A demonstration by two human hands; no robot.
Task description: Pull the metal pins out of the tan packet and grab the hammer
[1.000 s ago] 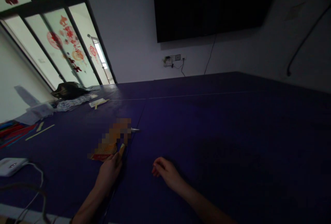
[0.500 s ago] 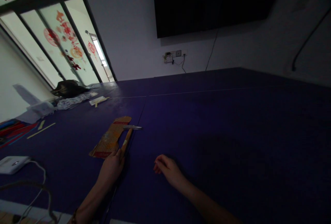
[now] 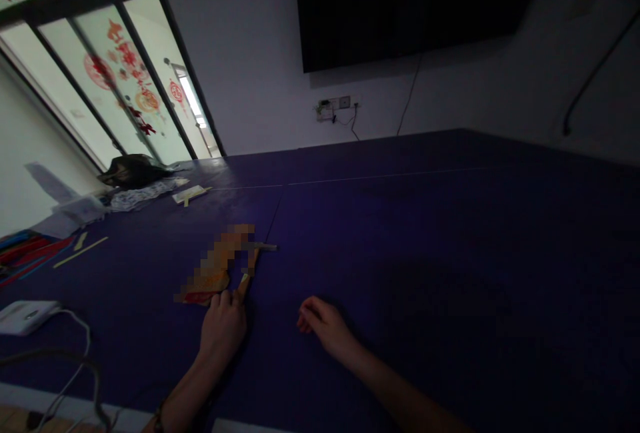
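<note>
My left hand (image 3: 225, 323) is closed round the wooden handle of a hammer (image 3: 254, 261). The hammer lies low over the purple surface, its metal head at the far end. Just left of it is a torn piece of brown cardboard (image 3: 213, 273) with red edges, partly blurred into blocks; my left knuckles are close to its near end. My right hand (image 3: 323, 325) rests on the purple surface to the right of the hammer, apart from it. Its fingers are curled loosely inward, and nothing shows in them.
A white device (image 3: 27, 318) with a cable (image 3: 83, 333) sits at the left. Beyond it are red and blue strips (image 3: 35, 253), a thin yellow strip (image 3: 80, 252), a small white packet (image 3: 190, 194) and a black bag (image 3: 133, 171). A wall with a dark screen (image 3: 415, 6) stands behind.
My left hand has turned and shifted slightly to the right with the hammer, whose head has moved a little right. My right hand has hardly moved.
</note>
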